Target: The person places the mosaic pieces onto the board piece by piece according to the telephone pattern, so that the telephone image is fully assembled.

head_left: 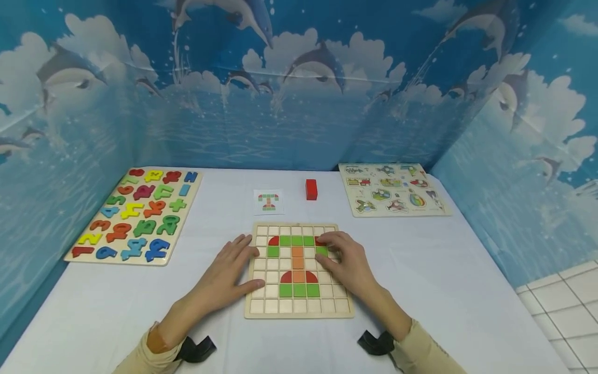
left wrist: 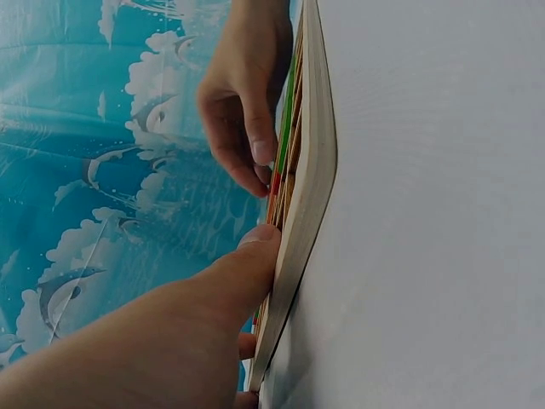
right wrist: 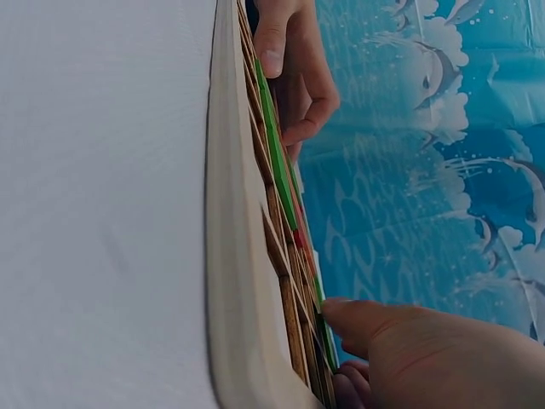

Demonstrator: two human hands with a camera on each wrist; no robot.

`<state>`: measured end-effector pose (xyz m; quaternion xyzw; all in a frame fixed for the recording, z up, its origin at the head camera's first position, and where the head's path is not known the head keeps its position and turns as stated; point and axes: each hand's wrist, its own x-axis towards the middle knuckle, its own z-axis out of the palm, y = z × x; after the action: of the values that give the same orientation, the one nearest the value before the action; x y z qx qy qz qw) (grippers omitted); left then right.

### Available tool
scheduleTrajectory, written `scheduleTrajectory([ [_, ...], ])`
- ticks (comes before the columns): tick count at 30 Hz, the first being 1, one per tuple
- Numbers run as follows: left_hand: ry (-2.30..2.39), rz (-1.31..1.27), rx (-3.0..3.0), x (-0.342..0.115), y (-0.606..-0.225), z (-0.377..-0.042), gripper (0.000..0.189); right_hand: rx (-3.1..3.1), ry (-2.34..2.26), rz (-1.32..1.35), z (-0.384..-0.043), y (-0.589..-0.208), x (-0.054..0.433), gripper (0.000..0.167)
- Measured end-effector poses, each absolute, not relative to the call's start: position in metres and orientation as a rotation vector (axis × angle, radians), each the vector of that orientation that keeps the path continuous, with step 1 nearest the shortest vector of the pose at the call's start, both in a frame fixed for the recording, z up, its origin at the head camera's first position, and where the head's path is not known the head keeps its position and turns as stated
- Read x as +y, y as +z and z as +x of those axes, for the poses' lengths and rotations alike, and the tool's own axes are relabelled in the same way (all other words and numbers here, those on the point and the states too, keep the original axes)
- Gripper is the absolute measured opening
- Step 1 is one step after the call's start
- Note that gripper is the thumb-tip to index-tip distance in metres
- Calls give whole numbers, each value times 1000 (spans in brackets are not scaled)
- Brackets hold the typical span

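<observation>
A wooden grid board (head_left: 299,316) lies on the white table, with red, green and orange tiles set in its cells. My left hand (head_left: 228,271) rests along the board's left edge, thumb and fingers spread apart. Over the upper right cells is my right hand (head_left: 349,264); its fingertips touch the red rounded tile (head_left: 317,241), partly hidden under them. The right thumb lies on the green tile (head_left: 321,251) just below. In the right wrist view, that thumb (right wrist: 341,308) meets the tile's surface, while the other fingers are mostly hidden.
Behind the board lie a pattern card (head_left: 268,202) and an upright-looking red block (head_left: 311,189). A number puzzle board (head_left: 133,215) is at the left, and a picture puzzle board (head_left: 392,191) at the back right. A dolphin-print curtain (head_left: 299,130) borders the table.
</observation>
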<state>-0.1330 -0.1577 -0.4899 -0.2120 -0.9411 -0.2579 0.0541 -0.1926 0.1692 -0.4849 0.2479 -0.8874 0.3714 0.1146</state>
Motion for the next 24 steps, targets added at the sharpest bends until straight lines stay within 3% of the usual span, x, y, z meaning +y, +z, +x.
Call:
scheduleTrajectory([
  [7, -802, -648, -2835, -157, -493, -131, 61, -2583, 1101, 723, -191, -487, 169, 30],
  [24, -761, -625, -2874, -156, -484, -123, 61, -2608, 1071, 742, -184, -481, 168, 45],
])
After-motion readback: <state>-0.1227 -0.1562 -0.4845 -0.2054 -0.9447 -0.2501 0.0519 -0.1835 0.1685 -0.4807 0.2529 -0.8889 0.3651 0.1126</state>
